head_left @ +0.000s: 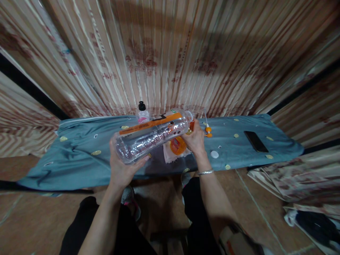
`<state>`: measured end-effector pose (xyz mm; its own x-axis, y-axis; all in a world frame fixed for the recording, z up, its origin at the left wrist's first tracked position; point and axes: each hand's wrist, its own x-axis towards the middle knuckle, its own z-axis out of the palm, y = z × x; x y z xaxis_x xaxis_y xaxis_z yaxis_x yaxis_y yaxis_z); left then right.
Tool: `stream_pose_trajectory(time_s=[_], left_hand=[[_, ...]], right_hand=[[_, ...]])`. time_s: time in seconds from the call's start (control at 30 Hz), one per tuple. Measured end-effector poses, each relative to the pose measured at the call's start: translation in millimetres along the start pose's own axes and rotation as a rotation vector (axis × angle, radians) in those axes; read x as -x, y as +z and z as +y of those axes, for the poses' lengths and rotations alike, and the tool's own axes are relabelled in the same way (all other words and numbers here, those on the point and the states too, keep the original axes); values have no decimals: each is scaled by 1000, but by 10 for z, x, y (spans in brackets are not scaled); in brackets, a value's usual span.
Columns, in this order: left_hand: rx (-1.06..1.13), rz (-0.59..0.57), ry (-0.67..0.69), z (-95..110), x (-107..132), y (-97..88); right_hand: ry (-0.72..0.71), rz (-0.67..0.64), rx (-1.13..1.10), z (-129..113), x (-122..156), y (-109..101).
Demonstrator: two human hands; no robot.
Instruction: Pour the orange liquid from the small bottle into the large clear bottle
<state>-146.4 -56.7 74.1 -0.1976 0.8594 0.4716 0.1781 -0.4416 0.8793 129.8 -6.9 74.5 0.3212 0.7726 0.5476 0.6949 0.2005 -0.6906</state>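
Observation:
My left hand [123,170] is wrapped around the base of a large clear plastic bottle [156,132] with an orange label band. The bottle lies tilted above the table, its neck pointing right. At that neck, my right hand [196,138] is closed around the upper part of a bottle of orange liquid [177,146]; the large bottle covers part of it. The two mouths are close together, but I cannot tell whether they touch. Under the orange bottle is a pale pink cloth [170,156]. An orange pump head [208,130] with a tube is right of my right hand.
A blue-grey patterned cloth [82,156] covers the narrow table. Behind the large bottle stands a small clear bottle with a black cap [142,106]. A white round cap [214,154] and a black phone [255,141] lie to the right. Striped curtains [164,53] hang behind.

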Motion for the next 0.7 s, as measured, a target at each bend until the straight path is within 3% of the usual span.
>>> stream_pose_trajectory(time_s=[0.37,0.7], left_hand=[[23,16,15,-23,1,9],[-82,37,73,22,-26,11]], right_hand=[[27,15,-14,1,-5,20],[23,6,-21,38,-2,29]])
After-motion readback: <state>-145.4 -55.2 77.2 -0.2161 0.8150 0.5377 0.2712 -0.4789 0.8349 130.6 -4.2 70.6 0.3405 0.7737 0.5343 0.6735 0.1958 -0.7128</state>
